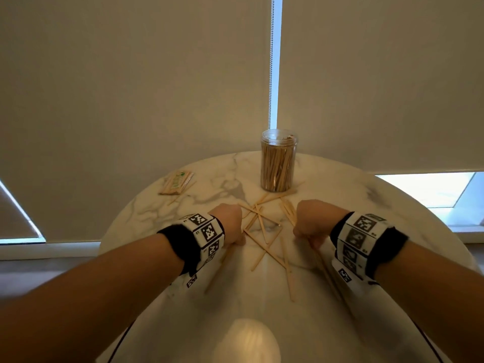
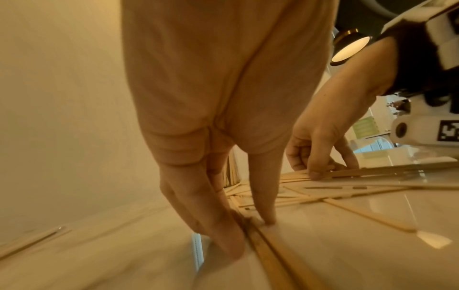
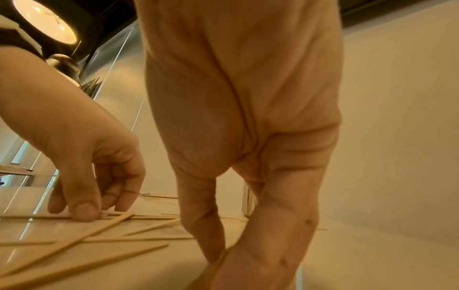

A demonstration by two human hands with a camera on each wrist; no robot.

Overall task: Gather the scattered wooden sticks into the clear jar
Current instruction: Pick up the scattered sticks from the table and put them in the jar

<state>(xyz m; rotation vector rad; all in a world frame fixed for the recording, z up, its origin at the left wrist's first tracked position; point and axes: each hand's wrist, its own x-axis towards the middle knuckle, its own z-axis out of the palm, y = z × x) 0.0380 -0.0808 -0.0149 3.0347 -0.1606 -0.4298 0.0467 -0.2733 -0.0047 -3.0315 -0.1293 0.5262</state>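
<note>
Both hands are down on the worktop (image 1: 340,195), one at each side of the loose sticks (image 1: 264,237). The left hand (image 1: 230,222) is closed in a pinch on a stick at the pile's left edge, thumb and fingers (image 2: 218,231) pressed to it. The right hand (image 1: 313,222) is likewise pinched on sticks at the right edge. The jar (image 1: 279,161) stands upright beyond the pile, already largely filled, with a few sticks lying against its base.

Trouble is most likely to come from the smooth, glossy top: thin flat sticks could slide away under the fingertips instead of being lifted. Crossed sticks may be dragged or flicked when one beneath them is pulled. The crowded jar could be nudged over, or new sticks could jam at its mouth.

The worktop is round, marbled white with grey veins, and strongly reflective. A small packet (image 1: 176,183) lies at its far left. Drawn roller blinds (image 1: 131,87) are seen behind, with daylight showing at their edges.
</note>
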